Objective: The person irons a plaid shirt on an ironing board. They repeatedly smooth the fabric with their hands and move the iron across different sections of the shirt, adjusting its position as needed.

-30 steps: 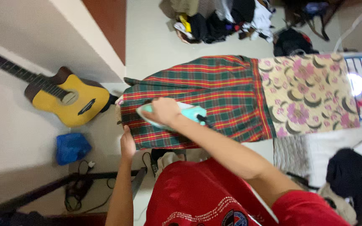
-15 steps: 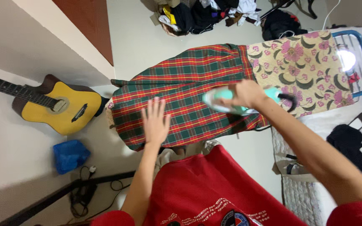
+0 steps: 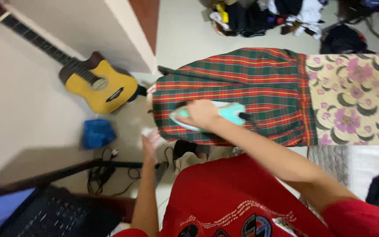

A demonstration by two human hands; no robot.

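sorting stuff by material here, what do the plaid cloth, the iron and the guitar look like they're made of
Plaid cloth: woven fabric, likely cotton, matte, draping in soft folds.
Iron: teal and white moulded plastic body, smooth with a slight sheen; its soleplate is hidden under the right hand.
Guitar: wood, glossy yellow top, darker brown sides and neck.

Your right hand (image 3: 202, 115) sat on iron (image 3: 213, 116), iron on cloth (image 3: 259, 83) atop board (image 3: 356, 98). Guitar (image 3: 97, 87) stood left; bag (image 3: 97, 134) lay below it.
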